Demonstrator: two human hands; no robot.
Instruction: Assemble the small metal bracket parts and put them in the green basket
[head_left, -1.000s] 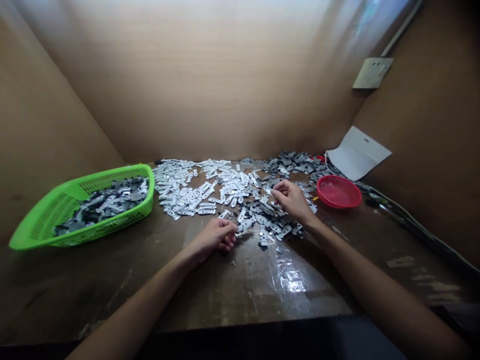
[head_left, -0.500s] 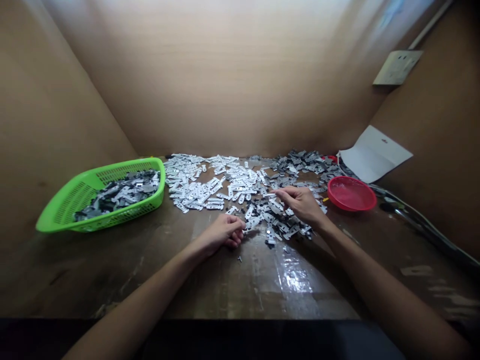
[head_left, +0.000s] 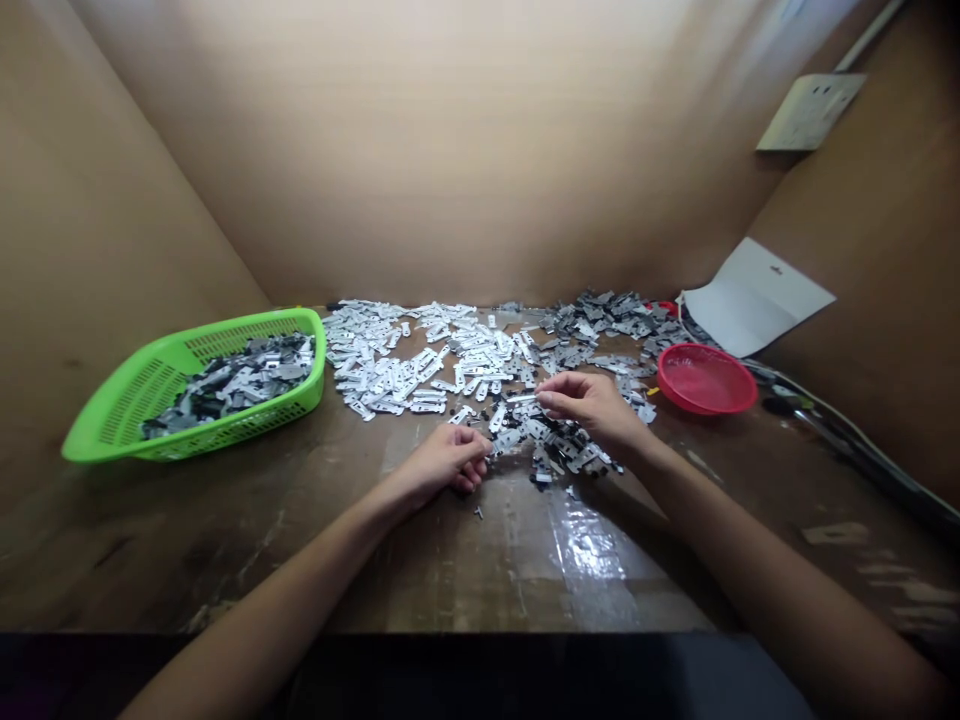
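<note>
My left hand rests on the wooden table, fingers curled shut against a small metal piece at the near edge of the pile. My right hand hovers just above the pile and pinches a thin light metal strip that points left. A wide spread of small white metal plates covers the middle of the table. Darker grey parts lie at the back right and under my right hand.
A green plastic basket with grey parts stands at the left. A red bowl sits at the right, with a white card and cables behind it. Brown board walls enclose the table on three sides.
My right hand has lifted a thin strip out of the pile and drawn it slightly left. My left hand stays curled at the pile's edge. The camera view shifted a little.
</note>
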